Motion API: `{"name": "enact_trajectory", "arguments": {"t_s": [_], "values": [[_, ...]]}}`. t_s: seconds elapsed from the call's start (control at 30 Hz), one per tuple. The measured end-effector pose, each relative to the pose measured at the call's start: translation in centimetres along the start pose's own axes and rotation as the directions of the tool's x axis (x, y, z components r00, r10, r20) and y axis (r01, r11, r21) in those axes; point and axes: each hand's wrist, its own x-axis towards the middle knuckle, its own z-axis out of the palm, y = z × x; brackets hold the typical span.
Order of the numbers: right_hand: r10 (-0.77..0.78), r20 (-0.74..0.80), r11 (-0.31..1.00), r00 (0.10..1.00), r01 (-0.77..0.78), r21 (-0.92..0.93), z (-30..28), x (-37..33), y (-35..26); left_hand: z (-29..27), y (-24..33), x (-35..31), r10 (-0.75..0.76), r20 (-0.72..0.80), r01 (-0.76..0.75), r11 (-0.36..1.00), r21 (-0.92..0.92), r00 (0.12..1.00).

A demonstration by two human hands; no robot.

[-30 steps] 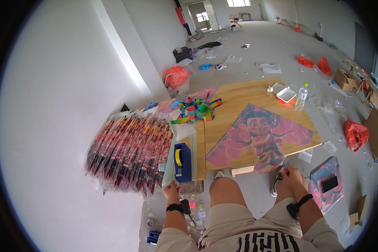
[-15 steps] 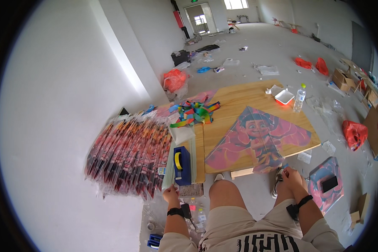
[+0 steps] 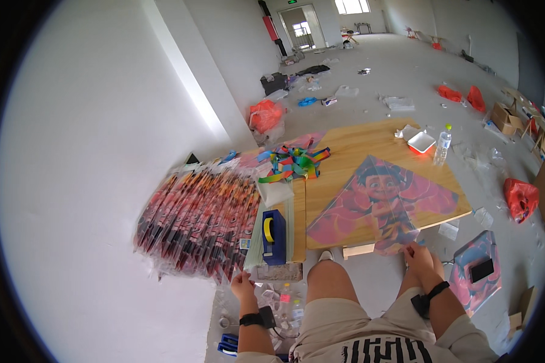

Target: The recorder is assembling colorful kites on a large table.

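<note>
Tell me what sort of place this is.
Likely a makeshift indoor workshop: a printed kite lies on a wooden table, near a blue tape dispenser and a row of plastic-wrapped packs.

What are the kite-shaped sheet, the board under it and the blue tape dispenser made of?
The sheet looks like thin film or light fabric, fairly matte and seemingly a little translucent over the board. The board seems to be wood, perhaps plywood, with a smooth face and streaky grain. The tape dispenser is probably hard plastic, given its even blue colour, though painted metal is possible.
</note>
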Motion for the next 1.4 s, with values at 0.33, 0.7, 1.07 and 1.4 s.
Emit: {"name": "enact_trajectory", "arguments": {"t_s": [0.33,0.7,1.07,1.4], "values": [[-0.098,0.111,0.995,0.989,0.094,0.036,0.3,0.9,0.1,-2.9,6.6,-9.7,0.136,0.471,-0.055,0.982,-0.183,0.872],[-0.542,0.552,0.610,0.634,-0.154,0.777,-0.7,-3.1,-13.9,6.6,3.8,-19.5,-0.239,0.860,0.087,0.971,0.224,0.451],[0.003,0.395,0.406,0.919,-0.362,0.839,0.1,-4.0,-4.9,5.9,1.4,-9.8,-0.063,0.707,-0.206,0.935,0.288,0.705],[0.329,0.328,0.371,0.885,-0.441,0.817,3.0,-4.7,1.6,5.6,-2.9,-1.4,0.225,0.740,-0.772,0.130,0.622,0.634]]}}
